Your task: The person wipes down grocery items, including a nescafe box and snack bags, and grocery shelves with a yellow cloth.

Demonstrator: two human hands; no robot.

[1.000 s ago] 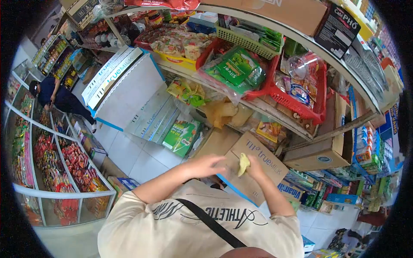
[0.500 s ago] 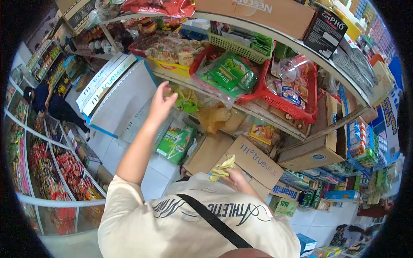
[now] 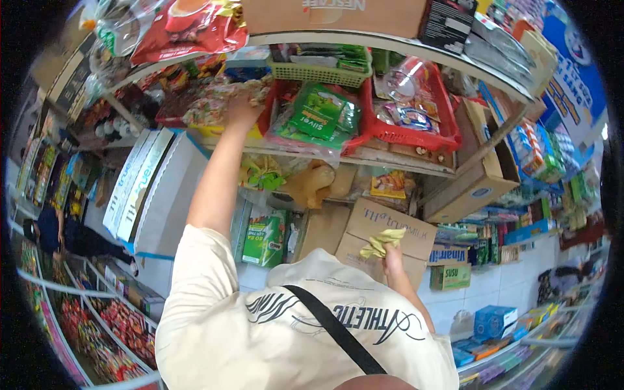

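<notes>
My left hand (image 3: 242, 112) is stretched out to the shelf, over a tray of small packets (image 3: 211, 104). Its fingers are smeared by motion among the wrappers, so their grip does not show. Low on the right, my right hand (image 3: 393, 255) is closed on a crumpled yellow cloth (image 3: 379, 244), in front of a brown TH true MILK carton (image 3: 370, 224). Beside my left hand stands a red basket (image 3: 276, 127) with green Silver packets (image 3: 322, 116) in it.
A second red basket (image 3: 422, 138) and a light green basket (image 3: 318, 76) share the shelf. Above runs an upper shelf edge (image 3: 390, 40) bearing a Nescafé carton (image 3: 331, 14). A white-blue carton (image 3: 175, 188) stands left. Another person (image 3: 71, 234) is far left.
My left hand has moved up and forward from in front of the shelf to the packets. My right hand, still with the yellow cloth, has shifted right, and the view has turned somewhat.
</notes>
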